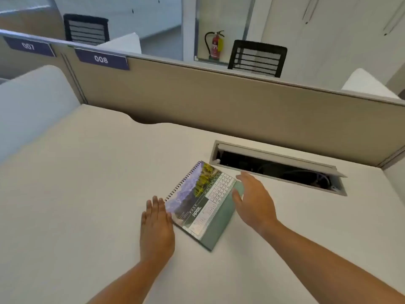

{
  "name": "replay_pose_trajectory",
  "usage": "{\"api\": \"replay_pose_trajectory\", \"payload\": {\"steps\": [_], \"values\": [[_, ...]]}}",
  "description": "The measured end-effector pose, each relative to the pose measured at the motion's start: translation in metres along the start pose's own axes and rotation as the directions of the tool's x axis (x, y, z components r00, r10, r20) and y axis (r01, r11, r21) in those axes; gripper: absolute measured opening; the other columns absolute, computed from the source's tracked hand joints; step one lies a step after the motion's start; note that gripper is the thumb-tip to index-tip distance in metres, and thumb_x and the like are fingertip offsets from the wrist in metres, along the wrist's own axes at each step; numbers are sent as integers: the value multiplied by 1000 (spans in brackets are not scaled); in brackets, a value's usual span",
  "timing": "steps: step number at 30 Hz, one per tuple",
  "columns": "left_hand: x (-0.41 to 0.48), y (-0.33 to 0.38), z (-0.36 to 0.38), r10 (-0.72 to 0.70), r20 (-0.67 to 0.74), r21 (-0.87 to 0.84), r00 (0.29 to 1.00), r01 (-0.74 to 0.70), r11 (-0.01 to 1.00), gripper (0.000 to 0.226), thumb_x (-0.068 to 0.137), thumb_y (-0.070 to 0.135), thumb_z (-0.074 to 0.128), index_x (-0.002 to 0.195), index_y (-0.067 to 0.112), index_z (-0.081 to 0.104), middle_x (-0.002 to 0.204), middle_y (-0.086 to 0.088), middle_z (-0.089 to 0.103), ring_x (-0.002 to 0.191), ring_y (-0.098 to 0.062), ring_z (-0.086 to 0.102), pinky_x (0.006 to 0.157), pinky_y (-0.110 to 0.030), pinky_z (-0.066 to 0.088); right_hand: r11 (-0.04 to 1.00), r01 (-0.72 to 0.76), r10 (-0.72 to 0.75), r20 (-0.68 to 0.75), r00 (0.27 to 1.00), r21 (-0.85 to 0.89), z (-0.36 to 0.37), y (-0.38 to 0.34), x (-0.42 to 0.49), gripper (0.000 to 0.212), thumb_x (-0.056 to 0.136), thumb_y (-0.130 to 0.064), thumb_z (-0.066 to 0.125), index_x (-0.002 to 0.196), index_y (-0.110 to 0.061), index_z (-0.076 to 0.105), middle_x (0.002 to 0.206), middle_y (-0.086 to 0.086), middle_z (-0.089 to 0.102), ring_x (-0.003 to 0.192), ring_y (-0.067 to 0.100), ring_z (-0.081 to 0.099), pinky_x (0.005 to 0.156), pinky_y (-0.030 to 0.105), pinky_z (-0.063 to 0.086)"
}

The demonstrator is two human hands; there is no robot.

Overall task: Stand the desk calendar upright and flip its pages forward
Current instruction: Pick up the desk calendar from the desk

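- Right now my desk calendar lies flat on the desk, just below the centre of the frame, turned at an angle, with its spiral binding toward the upper left and its green base edge toward the lower right.
- Its top page shows April, with a mountain photo beside the date grid.
- My left hand rests flat and spread beside the calendar's lower left edge, fingertips at the corner near the binding; it grips nothing.
- My right hand hangs open over the calendar's upper right end, fingers loose, thumb close to the green edge. I cannot tell whether it touches yet.
- An open cable tray is sunk into the desk just beyond the calendar, toward the right of the frame.
- As I judge it, nothing of the task is done: the calendar is not yet stood up, and no page is turned.
- Left to do: take hold from both ends, raise it onto its base, then flip the pages forward over the spiral.
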State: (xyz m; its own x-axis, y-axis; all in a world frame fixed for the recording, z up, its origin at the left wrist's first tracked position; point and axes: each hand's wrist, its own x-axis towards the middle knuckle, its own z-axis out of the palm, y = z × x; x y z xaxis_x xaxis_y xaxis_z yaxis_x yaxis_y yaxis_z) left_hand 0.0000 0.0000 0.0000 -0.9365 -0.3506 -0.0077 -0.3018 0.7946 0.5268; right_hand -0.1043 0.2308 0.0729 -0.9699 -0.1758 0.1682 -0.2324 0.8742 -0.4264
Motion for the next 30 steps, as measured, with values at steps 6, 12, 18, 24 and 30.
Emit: {"api": "replay_pose_trajectory", "payload": {"steps": [6, 12, 18, 24, 30], "values": [[-4, -13, 13, -100, -108, -143, 989, 84, 986, 59, 97, 23, 54, 148, 1, 35, 159, -14, 33, 149, -28, 21, 120, -43, 16, 988, -138, 147, 162, 976, -63, 36, 23, 2, 46, 88, -32, 62, 133, -20, 57, 133, 0, 63, 121, 20, 56, 101, 34, 45], [-14, 4, 7, -317, -141, -399, 938, 239, 885, 55, 95, 28, 57, 143, 6, 45, 148, -13, 48, 138, -30, 40, 114, -45, 29, 977, -205, 189, 225, 956, 51, 42, 25, 41, 59, 91, -35, 62, 144, -14, 48, 150, 6, 50, 137, 26, 44, 113, 42, 38], [-20, 35, 0, -598, 212, -757, 773, 517, 399, 42, 95, 31, 59, 130, 9, 54, 118, -4, 62, 106, -20, 58, 92, -34, 42, 963, -260, 213, 378, 901, 76, 44, 19, 71, 66, 92, -43, 61, 146, -10, 45, 144, 11, 56, 130, 30, 51, 104, 40, 42], [-13, 29, -16, -504, 507, -768, 699, 632, 104, 36, 93, 42, 60, 106, 11, 71, 98, -7, 76, 95, -20, 66, 80, -35, 47, 947, -316, 270, 388, 881, 58, 33, 21, 67, 53, 93, -54, 52, 117, -9, 68, 120, 13, 69, 107, 29, 62, 91, 42, 52], [-16, 23, -31, -439, 535, -755, 721, 642, 134, 30, 97, 37, 52, 117, 20, 67, 103, -1, 79, 104, -18, 68, 87, -36, 48, 921, -372, 289, 438, 851, 116, 9, 32, 55, 56, 91, -62, 49, 92, -8, 65, 95, 6, 67, 86, 17, 60, 73, 35, 48]]}}
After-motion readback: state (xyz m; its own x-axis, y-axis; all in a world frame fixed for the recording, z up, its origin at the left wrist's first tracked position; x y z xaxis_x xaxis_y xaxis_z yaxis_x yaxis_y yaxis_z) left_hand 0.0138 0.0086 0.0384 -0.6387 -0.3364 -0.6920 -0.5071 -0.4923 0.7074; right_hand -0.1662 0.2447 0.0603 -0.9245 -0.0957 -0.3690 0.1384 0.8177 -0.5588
